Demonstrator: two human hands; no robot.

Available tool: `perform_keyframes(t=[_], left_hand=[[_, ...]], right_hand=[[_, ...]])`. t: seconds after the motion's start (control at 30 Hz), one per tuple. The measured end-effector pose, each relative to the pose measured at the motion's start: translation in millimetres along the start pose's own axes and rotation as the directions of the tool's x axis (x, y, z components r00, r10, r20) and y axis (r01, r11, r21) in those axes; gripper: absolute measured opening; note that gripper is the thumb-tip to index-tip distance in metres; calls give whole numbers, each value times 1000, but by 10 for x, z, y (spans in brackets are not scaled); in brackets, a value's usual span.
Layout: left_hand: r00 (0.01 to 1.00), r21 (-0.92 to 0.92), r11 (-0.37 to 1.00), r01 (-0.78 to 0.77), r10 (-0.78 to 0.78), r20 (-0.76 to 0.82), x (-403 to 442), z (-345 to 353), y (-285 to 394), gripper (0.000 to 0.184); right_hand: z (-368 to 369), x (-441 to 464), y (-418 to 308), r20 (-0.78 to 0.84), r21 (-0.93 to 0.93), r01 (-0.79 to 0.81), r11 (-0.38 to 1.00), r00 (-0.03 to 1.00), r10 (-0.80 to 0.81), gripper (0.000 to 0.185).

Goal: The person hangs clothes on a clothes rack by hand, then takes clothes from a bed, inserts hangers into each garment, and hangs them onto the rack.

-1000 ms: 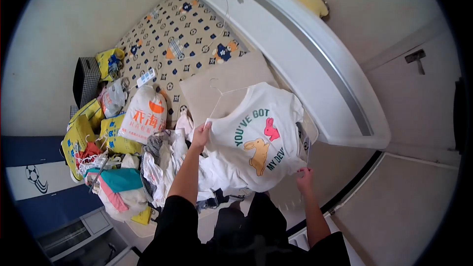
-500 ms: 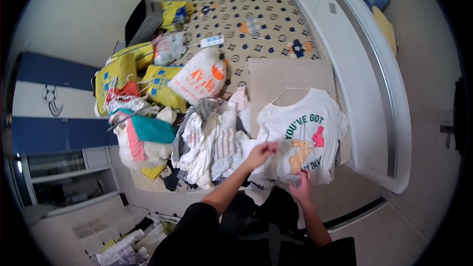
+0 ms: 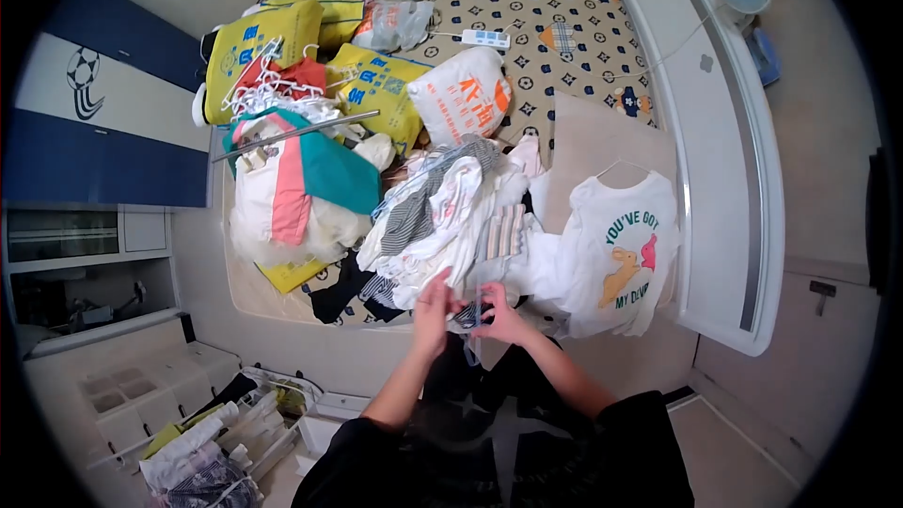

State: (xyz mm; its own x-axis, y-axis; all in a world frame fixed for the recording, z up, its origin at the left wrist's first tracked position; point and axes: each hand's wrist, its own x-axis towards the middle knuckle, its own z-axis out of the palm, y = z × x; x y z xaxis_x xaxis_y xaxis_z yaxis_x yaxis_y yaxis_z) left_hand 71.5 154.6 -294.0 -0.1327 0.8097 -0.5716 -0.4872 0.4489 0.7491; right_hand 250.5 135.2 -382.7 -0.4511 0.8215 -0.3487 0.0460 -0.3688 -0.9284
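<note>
In the head view, my right hand (image 3: 505, 318) has its fingers curled around a clear, plastic-looking piece (image 3: 477, 306), too faint to name exactly. Just left of it, my left hand (image 3: 435, 309) has its fingers apart and appears to hold nothing. Both hands are at the front edge of a heap of clothes (image 3: 447, 216), mostly white with grey and striped pieces. To the right, a white T-shirt (image 3: 649, 273) printed with rabbits and green letters lies flat, a hanger (image 3: 623, 166) showing at its neck.
A white bag with orange print (image 3: 461, 99) and yellow bags (image 3: 381, 85) stand behind the heap. White hangers (image 3: 277, 94) and a metal rod (image 3: 301, 134) lie at left, by a teal and pink garment (image 3: 292, 179). A power strip (image 3: 486, 39) rests on the patterned mat (image 3: 527, 0).
Both hands have moved left, away from the T-shirt to the front of the clothes heap, and are closer together. The clear piece has moved with my right hand. The view has shifted left.
</note>
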Motion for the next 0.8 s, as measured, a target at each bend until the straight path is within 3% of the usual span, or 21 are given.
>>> perform_keyframes(t=[0.1,0.2,0.23,0.33,0.37,0.47,0.53,0.6,0.63,0.73,0.8], left_hand=[[983,-36,999,4,-10,-185,10,-687,352,37],[958,40,998,43,-30,-286,-67,-1200,656,33],[961,36,998,47,-35,-275,-88,-1348,703,32],[962,-10,998,62,-62,-266,-165,-1598,735,18],[959,-33,997,69,-76,-275,-178,-1637,704,19],[975,-31,997,67,-72,-212,-213,-1644,659,28],[987,7,1000,26,-24,-160,-219,-1556,640,25],[995,53,998,-26,31,-97,-197,-1465,619,22],[996,46,997,-65,68,-65,-170,-1363,642,22],[998,95,994,-58,57,7,-182,-1010,852,20],[998,102,993,-58,55,28,-155,-736,940,22]], right_hand=[[272,429,512,-148,56,-201,978,967,208,73],[501,693,807,-405,-232,-288,929,897,177,66],[575,771,744,-451,-186,-325,927,867,214,54],[653,1032,820,-469,-158,-326,932,855,219,46],[634,1136,1030,-513,-244,-358,901,837,193,35],[708,1189,353,-603,-276,-185,943,798,-20,28],[635,1114,-47,-573,-57,-136,989,816,80,24],[516,958,-550,-507,193,-34,981,852,129,34],[428,882,-710,-500,206,-20,978,857,122,50],[346,538,-1476,-472,322,186,928,881,-13,49],[244,316,-1764,-369,301,294,907,913,-174,64]])
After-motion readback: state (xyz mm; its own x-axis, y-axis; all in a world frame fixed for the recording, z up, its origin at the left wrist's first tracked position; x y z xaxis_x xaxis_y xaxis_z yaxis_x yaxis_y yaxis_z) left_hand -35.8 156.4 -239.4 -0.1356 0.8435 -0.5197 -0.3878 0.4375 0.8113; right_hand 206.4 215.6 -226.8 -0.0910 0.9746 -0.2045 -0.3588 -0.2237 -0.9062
